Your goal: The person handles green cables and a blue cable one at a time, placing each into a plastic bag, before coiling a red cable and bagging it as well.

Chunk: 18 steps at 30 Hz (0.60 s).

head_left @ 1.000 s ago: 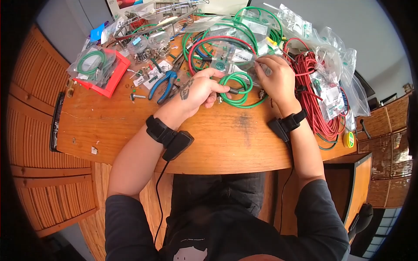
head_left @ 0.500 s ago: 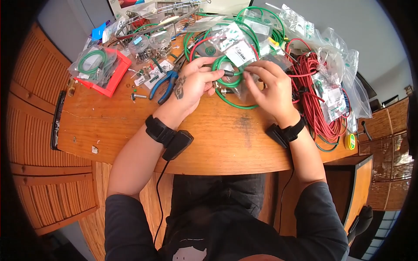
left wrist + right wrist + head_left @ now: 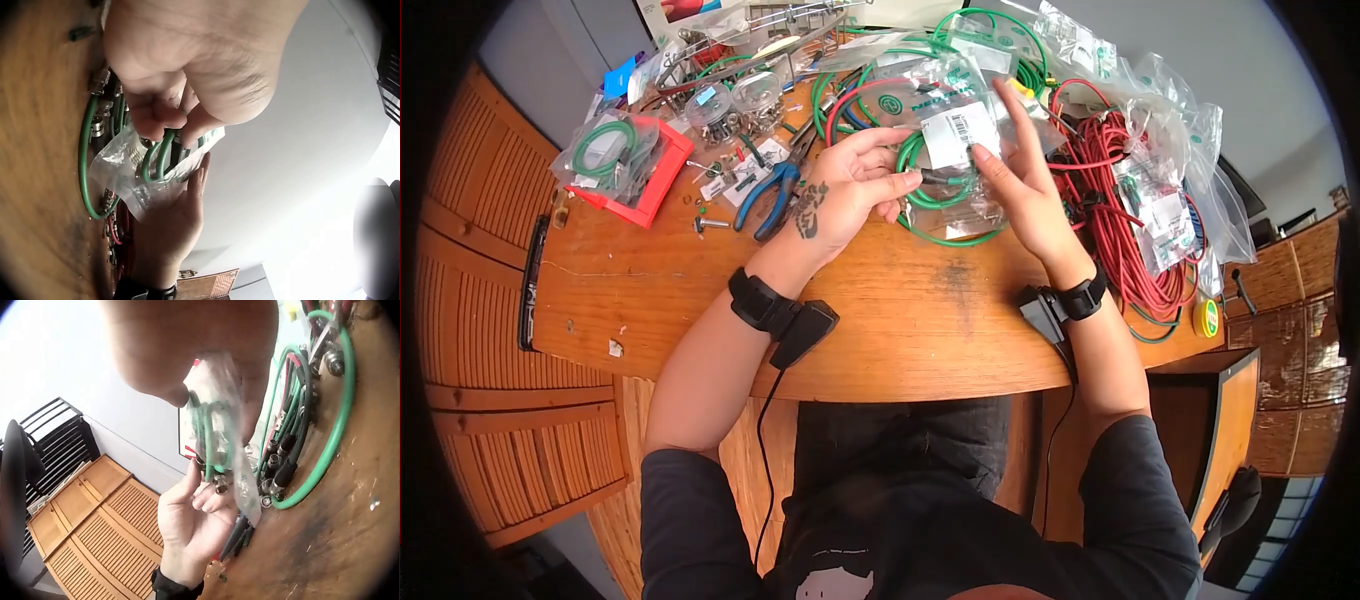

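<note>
My left hand (image 3: 855, 185) pinches a coiled green cable (image 3: 908, 160) between thumb and fingers. Much of that coil sits within or behind a clear plastic bag (image 3: 119, 164), and a metal connector (image 3: 220, 484) shows at its lower end in the right wrist view. A white barcode label (image 3: 953, 138) faces up on the bag. My right hand (image 3: 1028, 190) is at the bag's right side, fingers straight and thumb spread toward the label. In the right wrist view the bag lies between that thumb and the fingers. A second green cable loop (image 3: 340, 444) lies on the table below.
Blue-handled pliers (image 3: 768, 200) and a bolt (image 3: 712, 223) lie to the left, near a red tray (image 3: 662, 175) and round clear tubs (image 3: 715, 108). At right are bundled red cables (image 3: 1115, 210), bags and a small yellow tin (image 3: 1206, 320). A wire rack (image 3: 750, 40) stands behind.
The labelled bag has come over the green coil from behind, its label now facing up. My right hand's fingers, bent before, have straightened and spread from the thumb. My left hand keeps its pinch.
</note>
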{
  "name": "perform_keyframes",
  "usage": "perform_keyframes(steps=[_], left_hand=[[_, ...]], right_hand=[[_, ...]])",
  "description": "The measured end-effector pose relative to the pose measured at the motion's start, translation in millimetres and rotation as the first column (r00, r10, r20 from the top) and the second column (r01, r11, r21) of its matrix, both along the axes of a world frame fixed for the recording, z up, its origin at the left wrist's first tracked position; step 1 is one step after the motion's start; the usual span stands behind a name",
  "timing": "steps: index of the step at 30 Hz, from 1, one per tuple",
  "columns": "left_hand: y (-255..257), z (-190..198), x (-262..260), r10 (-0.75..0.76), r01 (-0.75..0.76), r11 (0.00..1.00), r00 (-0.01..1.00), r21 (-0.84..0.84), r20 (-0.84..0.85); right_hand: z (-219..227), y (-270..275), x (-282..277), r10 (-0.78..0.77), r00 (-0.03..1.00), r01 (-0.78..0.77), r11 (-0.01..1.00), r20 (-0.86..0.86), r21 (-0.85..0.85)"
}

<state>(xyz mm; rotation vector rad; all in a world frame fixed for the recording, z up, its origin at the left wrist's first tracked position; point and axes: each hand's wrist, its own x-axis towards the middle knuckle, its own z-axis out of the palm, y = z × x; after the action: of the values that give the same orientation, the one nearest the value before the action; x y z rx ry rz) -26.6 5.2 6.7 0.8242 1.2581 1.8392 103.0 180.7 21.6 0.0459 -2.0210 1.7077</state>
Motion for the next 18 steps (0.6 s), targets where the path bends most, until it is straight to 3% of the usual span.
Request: perform_keyframes(steps=[1, 5, 8, 11, 13, 14, 16, 18], left_hand=[[0.1, -0.8, -0.2, -0.001, 0.000, 1.000, 0.999, 0.020, 0.032], [0.7, -1.9, 4.5, 0.065, -0.065, 0.997, 0.998, 0.032, 0.006], [3.0, -1.9, 8.3, 0.086, -0.088, 0.995, 0.994, 0.038, 0.061], [5.1, -3.5, 9.3, 0.095, -0.104, 0.990, 0.990, 0.095, 0.101], [5.4, -3.9, 8.3, 0.156, -0.165, 0.985, 0.978, 0.055, 0.138], [5.2, -4.0, 8.2, 0.155, -0.164, 0.985, 0.978, 0.055, 0.139], [4.4, -3.7, 7.9, 0.186, -0.186, 0.983, 0.979, -0.004, 0.080], [2.5, -2.3, 7.6, 0.184, -0.184, 0.982, 0.983, -0.048, -0.006]], right_hand=[[-2.9, -0.8, -2.0, -0.012, 0.999, 0.014, 0.995, -0.030, 0.098], [-3.7, -15.2, -1.1, 0.061, 0.998, -0.057, 0.993, 0.031, -0.105], [-11.8, -14.3, -4.1, -0.016, 1.000, 0.015, 0.999, 0.012, 0.034], [-12.9, -18.7, -4.2, -0.016, 0.999, 0.018, 0.997, 0.027, -0.073], [-11.4, -22.5, -3.6, 0.008, 0.999, 0.003, 0.948, 0.033, -0.318], [-12.5, -21.2, -3.3, 0.007, 0.999, 0.004, 0.948, 0.034, -0.318], [-16.2, -17.8, -3.2, 0.129, 0.984, -0.068, 0.910, 0.124, -0.409], [-18.5, -17.1, -2.7, 0.148, 0.984, -0.082, 0.874, 0.102, -0.478]])
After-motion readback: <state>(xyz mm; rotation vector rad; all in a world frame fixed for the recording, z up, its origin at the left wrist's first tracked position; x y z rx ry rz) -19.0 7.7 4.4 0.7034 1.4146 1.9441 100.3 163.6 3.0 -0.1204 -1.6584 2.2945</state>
